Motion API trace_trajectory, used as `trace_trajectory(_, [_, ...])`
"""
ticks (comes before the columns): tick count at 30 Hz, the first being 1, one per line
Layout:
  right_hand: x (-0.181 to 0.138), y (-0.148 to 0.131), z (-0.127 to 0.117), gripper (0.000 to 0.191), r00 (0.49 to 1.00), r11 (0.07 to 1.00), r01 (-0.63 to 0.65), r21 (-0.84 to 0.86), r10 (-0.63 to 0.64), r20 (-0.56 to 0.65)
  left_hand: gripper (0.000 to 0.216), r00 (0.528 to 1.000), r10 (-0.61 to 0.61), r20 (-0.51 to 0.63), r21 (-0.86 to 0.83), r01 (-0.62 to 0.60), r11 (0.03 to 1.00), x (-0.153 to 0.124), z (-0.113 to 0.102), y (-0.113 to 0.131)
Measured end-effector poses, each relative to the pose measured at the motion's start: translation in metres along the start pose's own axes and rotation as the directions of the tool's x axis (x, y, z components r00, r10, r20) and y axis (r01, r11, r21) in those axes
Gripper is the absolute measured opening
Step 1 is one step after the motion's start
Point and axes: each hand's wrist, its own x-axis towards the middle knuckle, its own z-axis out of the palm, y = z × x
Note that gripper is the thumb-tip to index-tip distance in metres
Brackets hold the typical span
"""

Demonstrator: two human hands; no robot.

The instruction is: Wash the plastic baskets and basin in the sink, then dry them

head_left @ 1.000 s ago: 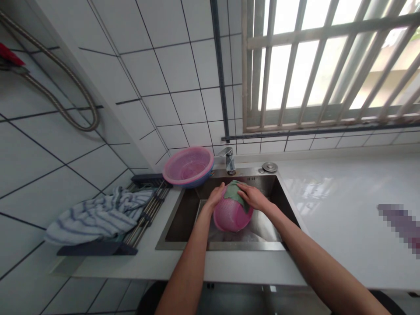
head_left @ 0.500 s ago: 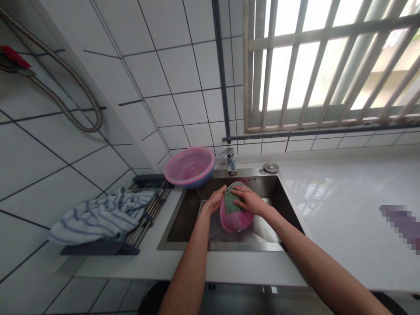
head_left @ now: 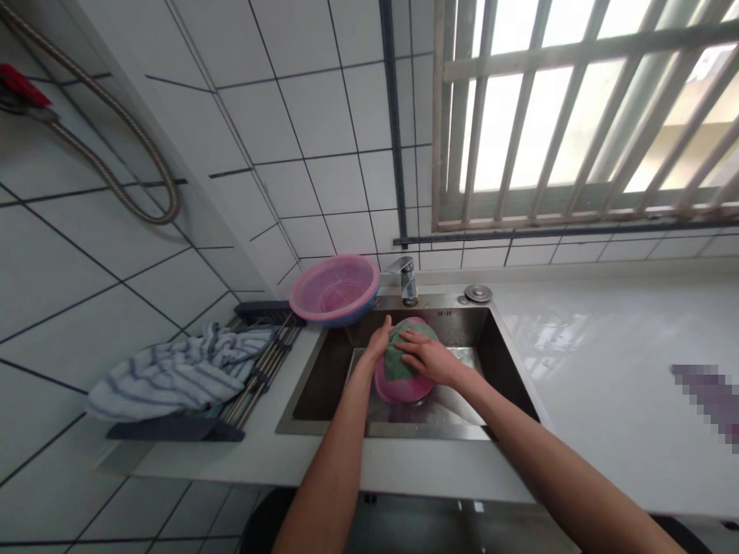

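A small pink bowl is held tilted over the sink. My left hand grips the bowl at its left side, thumb pointing up by the rim and the other fingers mostly hidden. A green cloth lies spread against the bowl's surface. On top of the cloth is my right hand, its fingers slightly spread, pressing the cloth to the bowl. Behind my hands stands the chrome faucet; no running water can be made out.
A pink basin nested in a blue one sits at the sink's back left corner. Left of the sink, a striped towel lies over a metal-rod rack. A drain stopper rests behind the sink. A blurred purplish patch is at right.
The bowl has shifted slightly left and turned, and more of the green cloth is spread across it. My right hand has moved left with the cloth.
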Motion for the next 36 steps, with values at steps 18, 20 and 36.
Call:
trace_trajectory(18, [0.002, 0.007, -0.011, 0.041, 0.999, 0.999, -0.015, 0.034, 0.016, -0.037, 0.081, 0.990, 0.038, 0.136, 0.002, -0.039, 0.999, -0.001, 0.003, -0.002])
trace_trajectory(20, [0.000, 0.019, -0.016, 0.043, 0.991, 0.994, -0.104, 0.044, 0.107, -0.079, 0.077, 0.989, 0.044, 0.139, 0.013, -0.046, 0.999, 0.000, 0.003, -0.001])
trace_trajectory(36, [-0.001, 0.009, -0.023, 0.046, 0.988, 0.991, -0.129, 0.039, 0.132, -0.082, 0.060, 0.990, 0.031, -0.136, 0.001, -0.031, 1.000, 0.006, -0.008, -0.004])
